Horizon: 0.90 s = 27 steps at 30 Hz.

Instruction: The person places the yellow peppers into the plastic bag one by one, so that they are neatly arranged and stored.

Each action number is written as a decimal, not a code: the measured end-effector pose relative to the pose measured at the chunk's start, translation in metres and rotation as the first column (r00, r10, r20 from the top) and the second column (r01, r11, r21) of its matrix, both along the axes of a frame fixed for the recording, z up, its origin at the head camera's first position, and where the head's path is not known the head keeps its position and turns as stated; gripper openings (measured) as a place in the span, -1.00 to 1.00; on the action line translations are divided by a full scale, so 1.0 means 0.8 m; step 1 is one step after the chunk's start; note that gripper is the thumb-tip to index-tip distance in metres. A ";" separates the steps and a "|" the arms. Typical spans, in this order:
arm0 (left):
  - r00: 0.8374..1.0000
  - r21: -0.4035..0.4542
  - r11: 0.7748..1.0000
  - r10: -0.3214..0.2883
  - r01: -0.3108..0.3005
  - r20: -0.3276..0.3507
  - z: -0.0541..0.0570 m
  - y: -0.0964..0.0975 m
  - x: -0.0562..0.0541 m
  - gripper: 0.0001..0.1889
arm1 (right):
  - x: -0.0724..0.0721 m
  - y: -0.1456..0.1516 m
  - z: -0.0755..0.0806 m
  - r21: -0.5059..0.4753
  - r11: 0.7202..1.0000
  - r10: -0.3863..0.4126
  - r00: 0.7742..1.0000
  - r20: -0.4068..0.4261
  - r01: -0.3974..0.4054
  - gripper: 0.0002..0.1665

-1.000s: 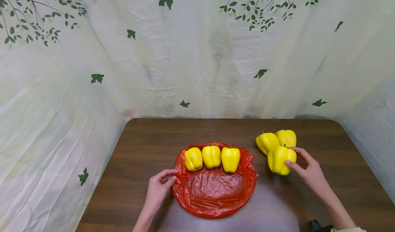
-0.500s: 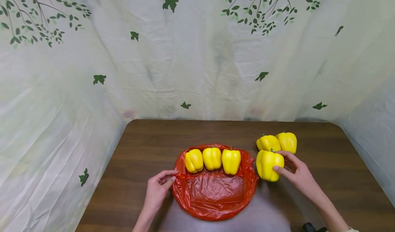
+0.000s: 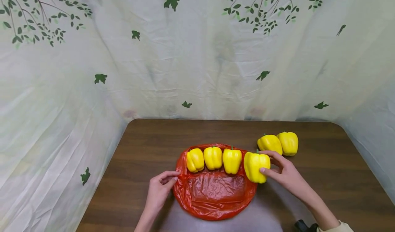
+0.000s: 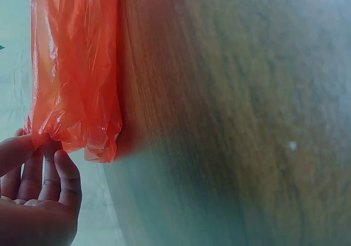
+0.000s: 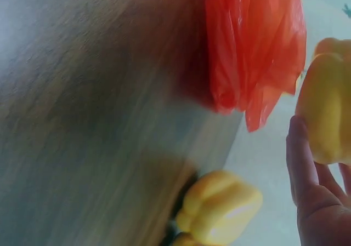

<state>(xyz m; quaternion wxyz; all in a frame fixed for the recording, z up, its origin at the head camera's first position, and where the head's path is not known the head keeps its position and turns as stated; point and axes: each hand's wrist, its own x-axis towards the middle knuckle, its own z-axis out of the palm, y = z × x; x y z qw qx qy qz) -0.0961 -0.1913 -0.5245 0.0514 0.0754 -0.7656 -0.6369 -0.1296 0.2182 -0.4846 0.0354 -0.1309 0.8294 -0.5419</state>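
A red plastic bag (image 3: 216, 204) lies spread on the table with its mouth facing up. Three yellow bell peppers (image 3: 213, 158) sit in a row along its far side. My left hand (image 3: 158, 189) pinches the bag's left edge between thumb and fingers; the left wrist view shows the thin plastic (image 4: 77, 81) gathered at the fingertips. In my right hand (image 3: 285, 172) is another yellow bell pepper (image 3: 254, 167), gripped by its right side with the stem up. That pepper overlaps the bag's right rim in the head view. The right wrist view shows it (image 5: 329, 103) at the fingers.
Two more yellow bell peppers (image 3: 288, 143) rest on the brown wooden table (image 3: 148, 136) at the back right, just beyond my right hand. A pale curtain (image 3: 200, 53) with printed leaves hangs behind the table and along both sides.
My right hand has carried its bell pepper leftward, from beside the other two peppers to the bag's right rim. My left hand keeps its pinch on the bag's edge.
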 end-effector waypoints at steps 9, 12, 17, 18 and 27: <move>1.000 0.003 1.000 -0.002 0.002 -0.010 0.002 0.000 0.001 -0.87 | -0.005 -0.021 0.007 -0.010 0.996 0.091 0.996 0.011 -0.091 -0.35; 1.000 -0.007 1.000 0.001 -0.001 0.003 0.001 -0.001 0.001 -0.86 | -0.006 -0.028 0.009 -0.016 0.994 0.113 0.993 0.039 -0.112 -0.32; 1.000 -0.024 1.000 0.008 -0.007 0.027 0.001 -0.003 0.001 -0.86 | -0.006 -0.038 0.012 -0.017 0.989 0.150 0.988 0.046 -0.149 -0.34; 0.999 -0.027 1.000 0.011 -0.010 0.031 0.001 -0.003 0.000 -0.86 | -0.006 -0.040 0.012 -0.017 0.987 0.159 0.986 0.043 -0.158 -0.34; 1.000 -0.042 0.999 0.017 -0.016 0.018 0.001 -0.002 0.001 -0.86 | -0.002 -0.059 0.012 0.025 0.983 0.184 0.983 -0.008 -0.184 -0.40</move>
